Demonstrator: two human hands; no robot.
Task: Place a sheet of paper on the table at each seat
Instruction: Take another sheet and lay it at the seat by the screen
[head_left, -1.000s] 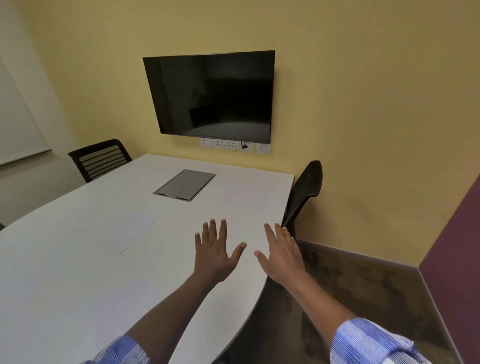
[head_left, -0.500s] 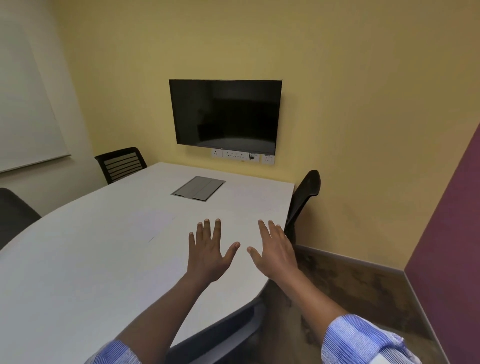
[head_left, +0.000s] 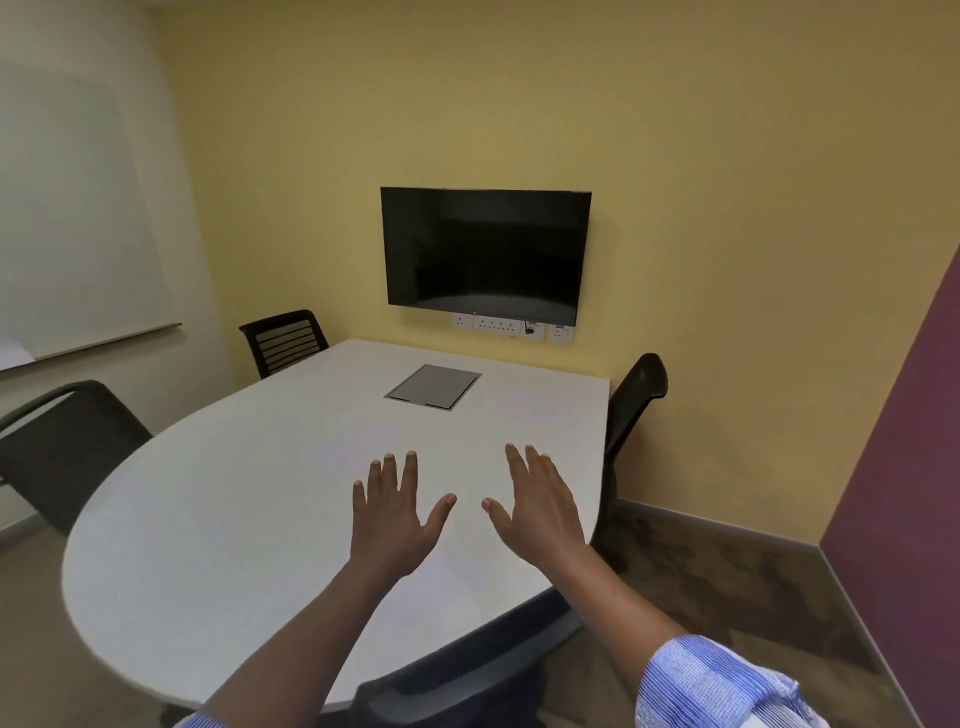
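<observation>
A white table (head_left: 218, 519) with a rounded near end fills the middle of the view. Above its near right part my left hand (head_left: 392, 512) and my right hand (head_left: 540, 506) are held out flat, palms down, fingers spread, with nothing in either. Faint pale rectangles on the white top may be sheets of paper, but I cannot tell. Black chairs stand around the table: one at the right side (head_left: 631, 410), one at the far left (head_left: 283, 340), one at the near left (head_left: 62, 457), and one tucked under the near edge (head_left: 457, 680).
A grey cable hatch (head_left: 434, 387) is set into the table's far middle. A dark wall screen (head_left: 483, 254) hangs on the yellow wall above a row of sockets (head_left: 511, 327). A whiteboard (head_left: 67, 218) is on the left wall, a maroon wall (head_left: 904, 467) on the right.
The view has pulled back and risen from the table, so more of the room, the near left chair and the near chair now show. Both hands stay spread and empty.
</observation>
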